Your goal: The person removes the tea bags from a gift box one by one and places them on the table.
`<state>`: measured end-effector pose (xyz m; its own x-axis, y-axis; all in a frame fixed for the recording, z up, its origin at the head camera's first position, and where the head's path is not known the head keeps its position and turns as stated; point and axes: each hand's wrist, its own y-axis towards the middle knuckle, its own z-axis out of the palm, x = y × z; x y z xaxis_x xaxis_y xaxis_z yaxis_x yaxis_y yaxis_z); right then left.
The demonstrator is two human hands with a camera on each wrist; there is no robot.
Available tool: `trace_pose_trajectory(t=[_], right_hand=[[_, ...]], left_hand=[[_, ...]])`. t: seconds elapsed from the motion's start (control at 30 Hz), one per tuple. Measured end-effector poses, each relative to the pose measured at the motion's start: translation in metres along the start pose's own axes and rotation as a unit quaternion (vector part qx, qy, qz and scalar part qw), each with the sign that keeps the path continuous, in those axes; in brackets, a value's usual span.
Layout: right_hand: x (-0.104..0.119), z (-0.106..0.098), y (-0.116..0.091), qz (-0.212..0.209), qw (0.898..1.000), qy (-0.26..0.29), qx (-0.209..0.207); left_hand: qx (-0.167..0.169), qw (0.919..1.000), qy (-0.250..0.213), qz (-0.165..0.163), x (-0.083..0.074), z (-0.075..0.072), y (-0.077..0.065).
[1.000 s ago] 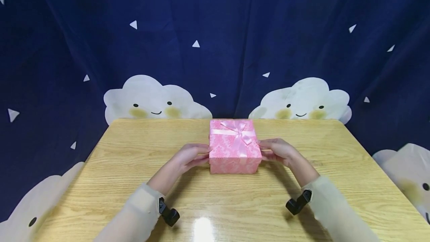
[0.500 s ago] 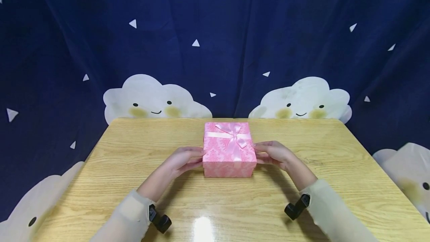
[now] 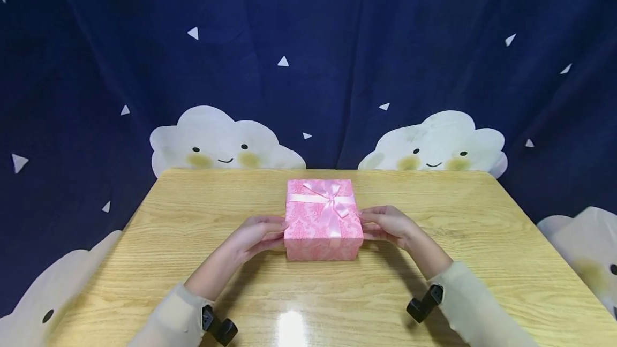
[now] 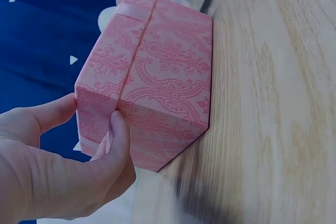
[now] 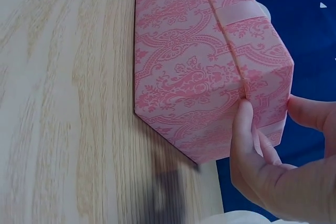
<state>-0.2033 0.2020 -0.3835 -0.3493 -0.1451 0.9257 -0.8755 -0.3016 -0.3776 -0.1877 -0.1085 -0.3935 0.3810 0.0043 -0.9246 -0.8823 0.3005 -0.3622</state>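
Observation:
A pink patterned gift box [image 3: 318, 221] sits on the wooden table, its lid on, with a pale pink ribbon bow [image 3: 330, 197] on top. From the left side my left hand [image 3: 255, 237] holds it. The left wrist view has that hand [image 4: 68, 166] with one fingertip at the lid's top edge and another at the seam under the lid [image 4: 100, 72]. On the opposite side my right hand [image 3: 390, 226] holds the box the same way. Close up in the right wrist view, that hand [image 5: 286, 166] has fingertips at the seam and the lid's upper edge.
The wooden table [image 3: 299, 293] reaches back to a dark blue curtain [image 3: 308, 42] printed with smiling clouds and white triangles. Black wrist cameras [image 3: 219, 325] are strapped over the pale sleeves [image 3: 477, 304].
The gift box has slid left and a little nearer to me. Both hands have moved along with it, keeping their places at its sides; the lid has stayed on.

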Motion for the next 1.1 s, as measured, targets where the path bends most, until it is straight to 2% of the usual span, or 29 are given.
trace_pose_trajectory(t=[0.43, 1.1], right_hand=[[0.0006, 0.0025, 0.001, 0.003, 1.0, 0.01, 0.015], [0.0003, 0.0026, -0.0004, 0.001, 1.0, 0.02, 0.018]], left_hand=[[0.015, 0.9999, 0.007, 0.005, -0.0029, -0.0037, -0.0063], [-0.007, 0.9996, 0.028, 0.002, -0.008, 0.0001, -0.0099]])
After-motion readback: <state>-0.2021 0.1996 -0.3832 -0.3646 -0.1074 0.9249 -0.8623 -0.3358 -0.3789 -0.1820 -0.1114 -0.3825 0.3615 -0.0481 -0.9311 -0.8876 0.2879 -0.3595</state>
